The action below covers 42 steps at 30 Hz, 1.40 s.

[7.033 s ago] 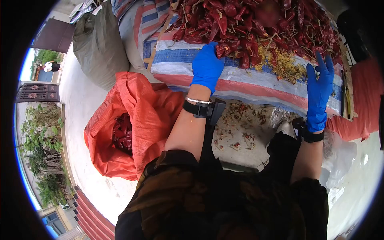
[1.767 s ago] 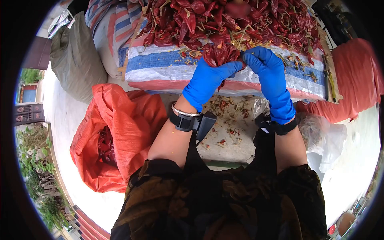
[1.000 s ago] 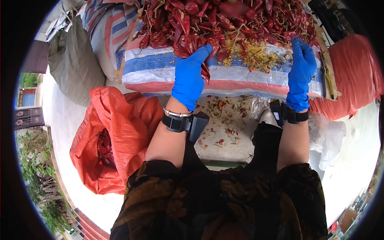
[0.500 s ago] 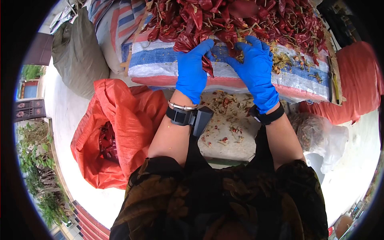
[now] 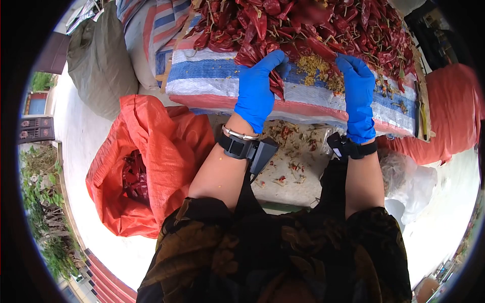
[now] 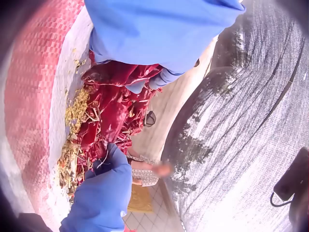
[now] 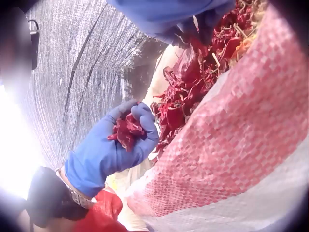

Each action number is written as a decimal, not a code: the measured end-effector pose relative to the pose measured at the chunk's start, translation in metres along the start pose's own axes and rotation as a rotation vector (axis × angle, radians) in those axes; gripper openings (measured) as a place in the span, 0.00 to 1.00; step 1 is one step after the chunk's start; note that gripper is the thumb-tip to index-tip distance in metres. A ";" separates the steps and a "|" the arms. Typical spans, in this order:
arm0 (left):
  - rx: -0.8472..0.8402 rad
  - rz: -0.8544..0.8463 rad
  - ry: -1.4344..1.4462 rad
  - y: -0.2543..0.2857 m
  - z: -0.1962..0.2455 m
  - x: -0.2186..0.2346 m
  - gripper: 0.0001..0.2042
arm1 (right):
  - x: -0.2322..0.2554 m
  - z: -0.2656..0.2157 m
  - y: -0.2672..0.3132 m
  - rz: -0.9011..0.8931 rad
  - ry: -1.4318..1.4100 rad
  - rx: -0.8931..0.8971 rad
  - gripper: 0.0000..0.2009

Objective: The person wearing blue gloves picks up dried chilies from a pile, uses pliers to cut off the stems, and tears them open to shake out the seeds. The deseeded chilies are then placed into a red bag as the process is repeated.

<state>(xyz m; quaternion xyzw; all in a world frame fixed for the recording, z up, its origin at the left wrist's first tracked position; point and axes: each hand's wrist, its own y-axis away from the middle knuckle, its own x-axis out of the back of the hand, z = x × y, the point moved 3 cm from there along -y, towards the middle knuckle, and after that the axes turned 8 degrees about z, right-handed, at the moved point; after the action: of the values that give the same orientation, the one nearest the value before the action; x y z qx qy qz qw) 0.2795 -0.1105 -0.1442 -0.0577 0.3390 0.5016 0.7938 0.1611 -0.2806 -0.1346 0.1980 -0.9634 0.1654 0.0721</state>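
Note:
Both hands wear blue gloves. My left hand (image 5: 255,98) grips a bunch of dried red chili peppers (image 5: 247,54) at the near edge of the heap; in the right wrist view, the fingers curl round these chilies (image 7: 128,131). To its right, my right hand (image 5: 358,91) pinches the end of a single long chili pepper (image 5: 322,49), which points up and left from the fingertips. The left wrist view has the right hand (image 6: 104,193) low down, its fingertips close by the heap. A large heap of dried chilies with stems (image 5: 348,25) spreads beyond both hands.
The heap lies on a blue, white and red striped woven sheet (image 5: 202,76). Yellow seeds and stem bits (image 5: 313,68) lie between the hands. An orange-red sack (image 5: 166,136) holding chilies stands open at left. A grey sack (image 5: 101,60) and a red sack (image 5: 449,111) flank the work surface.
My right hand, reaching with spread fingers near the left hand half a second ago, has moved right and now pinches a chili pepper. The left hand keeps its bunch.

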 end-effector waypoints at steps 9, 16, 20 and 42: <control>0.126 -0.047 0.141 0.015 -0.009 -0.022 0.10 | -0.011 -0.027 0.030 -0.023 0.098 0.318 0.10; 0.051 -0.004 0.121 0.006 -0.016 -0.019 0.06 | -0.011 -0.045 0.045 -0.133 0.504 0.750 0.19; -0.234 0.085 -0.101 -0.009 -0.014 0.001 0.08 | -0.003 -0.033 0.032 -0.085 0.640 0.764 0.21; -0.093 -0.374 -0.323 0.037 -0.022 -0.045 0.10 | 0.008 -0.039 0.028 -0.253 -0.398 -0.059 0.05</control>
<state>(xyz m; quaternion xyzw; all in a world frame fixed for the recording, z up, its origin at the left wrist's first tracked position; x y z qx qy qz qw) 0.2258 -0.1356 -0.1244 -0.0751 0.1680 0.3638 0.9131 0.1450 -0.2460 -0.1043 0.3436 -0.9306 0.0847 -0.0935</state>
